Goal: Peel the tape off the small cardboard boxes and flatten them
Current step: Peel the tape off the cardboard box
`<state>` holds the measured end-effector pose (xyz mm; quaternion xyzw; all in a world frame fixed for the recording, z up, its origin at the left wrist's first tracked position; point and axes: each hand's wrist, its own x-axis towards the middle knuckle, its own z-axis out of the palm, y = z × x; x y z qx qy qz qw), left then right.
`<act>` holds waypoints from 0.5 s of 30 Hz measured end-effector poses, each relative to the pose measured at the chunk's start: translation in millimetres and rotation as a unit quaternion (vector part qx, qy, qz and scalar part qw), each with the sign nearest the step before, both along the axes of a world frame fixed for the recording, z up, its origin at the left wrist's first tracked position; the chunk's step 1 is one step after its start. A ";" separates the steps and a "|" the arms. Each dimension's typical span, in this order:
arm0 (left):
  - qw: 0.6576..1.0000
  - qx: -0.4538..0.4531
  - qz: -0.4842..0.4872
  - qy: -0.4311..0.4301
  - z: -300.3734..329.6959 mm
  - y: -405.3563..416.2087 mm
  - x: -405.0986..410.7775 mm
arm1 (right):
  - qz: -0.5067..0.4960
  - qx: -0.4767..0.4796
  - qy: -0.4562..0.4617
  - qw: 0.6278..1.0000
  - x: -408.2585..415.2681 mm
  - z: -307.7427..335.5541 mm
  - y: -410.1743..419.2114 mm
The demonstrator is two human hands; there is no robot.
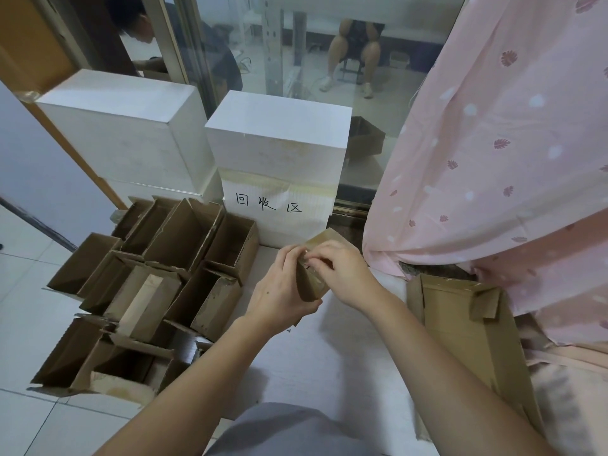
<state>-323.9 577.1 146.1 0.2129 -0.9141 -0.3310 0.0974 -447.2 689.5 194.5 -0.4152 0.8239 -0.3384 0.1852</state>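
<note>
The person holds a small brown cardboard box (312, 281) up above the white surface (329, 357), in front of a white box with black handwritten characters (276, 209). The left hand (283, 291) grips the box from the side, while the right hand (339, 268) has its fingertips pinched at the box's top edge, where the shiny tape is. A cluster of open brown cardboard boxes (148, 284) sits to the left, and a flattened brown cardboard piece (467, 324) lies to the right beside a pink patterned curtain (510, 159).
</note>
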 end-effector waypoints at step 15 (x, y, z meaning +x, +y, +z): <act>0.998 -0.006 -0.058 0.012 -11.1 13.8 6.9 | -0.091 0.119 -0.016 0.989 -5.0 0.5 1.3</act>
